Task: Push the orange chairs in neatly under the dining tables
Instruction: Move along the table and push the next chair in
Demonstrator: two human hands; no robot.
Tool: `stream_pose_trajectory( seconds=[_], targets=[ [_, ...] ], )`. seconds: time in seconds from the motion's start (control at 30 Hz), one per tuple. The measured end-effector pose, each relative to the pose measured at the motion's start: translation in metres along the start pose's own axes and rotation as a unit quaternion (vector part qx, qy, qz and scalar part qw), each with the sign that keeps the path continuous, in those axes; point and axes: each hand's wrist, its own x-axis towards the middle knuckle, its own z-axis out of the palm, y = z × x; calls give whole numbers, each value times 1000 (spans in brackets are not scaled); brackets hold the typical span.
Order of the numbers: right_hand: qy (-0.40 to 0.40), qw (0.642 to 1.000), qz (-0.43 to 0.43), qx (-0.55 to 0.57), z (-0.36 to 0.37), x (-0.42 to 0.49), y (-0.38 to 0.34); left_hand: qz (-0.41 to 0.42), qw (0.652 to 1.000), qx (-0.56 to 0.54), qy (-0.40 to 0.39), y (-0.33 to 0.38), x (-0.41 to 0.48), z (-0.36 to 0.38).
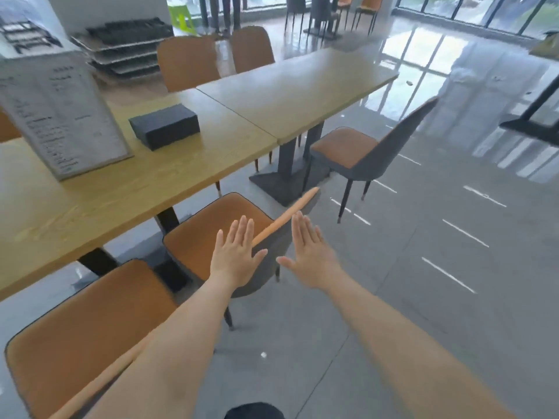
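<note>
Two wooden dining tables (pixel 290 95) stand end to end. An orange chair (pixel 196 237) with a grey back sits partly under the near table. My left hand (pixel 234 255) is open over its backrest, fingers spread; whether it touches the backrest I cannot tell. My right hand (pixel 308 255) is open just right of the backrest, holding nothing. A nearer orange chair (pixel 90 322) sits at bottom left, under my left forearm. A third orange chair (pixel 348 146) stands pulled out from the far table, angled away. Two more orange chairs (pixel 187 62) stand on the tables' far side.
A black box (pixel 165 125) and a standing menu card (pixel 57 116) rest on the near table. Black table bases (pixel 287 182) sit beneath. Glossy grey floor spreads to the right. Another table base (pixel 532 122) is at right. Stacked trays (pixel 127 46) and more chairs stand behind.
</note>
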Motion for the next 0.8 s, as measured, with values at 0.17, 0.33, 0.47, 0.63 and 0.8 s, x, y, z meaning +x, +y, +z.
stream_pose_trajectory(
  seconds=[0.17,0.33,0.47,0.63,0.8],
  targets=[
    [-37,997,-65,-6,-6,43,57,-44,999,9,-22,41,27,11],
    [-35,989,-132,-50,-9,108,96,-98,995,-8,-16,56,71,21],
    [-57,983,-153,-88,-11,158,121,-114,993,-23,-5,58,95,23],
    [-81,968,-209,-114,-15,199,139,-144,989,11,-16,62,102,25],
    [-83,937,-305,-151,-19,222,141,-211,976,-23,-55,68,109,24]
  ],
)
